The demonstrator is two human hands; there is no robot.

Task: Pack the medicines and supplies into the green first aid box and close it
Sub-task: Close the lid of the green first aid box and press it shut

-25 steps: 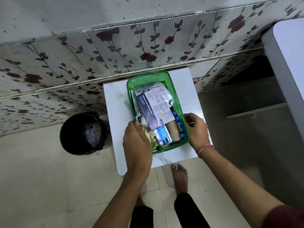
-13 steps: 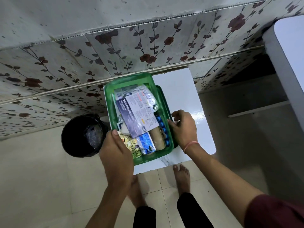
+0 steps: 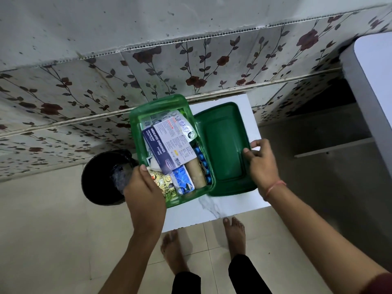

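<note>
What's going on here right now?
A person is packing a green box of medical supplies on a small white table. The left hand grips the box's near left corner; the box is full, with a dressings packet on top. The right hand holds the edge of the green lid, which lies beside the box, not yet on.

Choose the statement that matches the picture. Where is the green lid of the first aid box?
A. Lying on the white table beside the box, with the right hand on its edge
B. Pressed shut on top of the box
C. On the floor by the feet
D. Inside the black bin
A: the green lid lies inner side up on the white table, right of the open box, and the right hand grips its edge.
</note>
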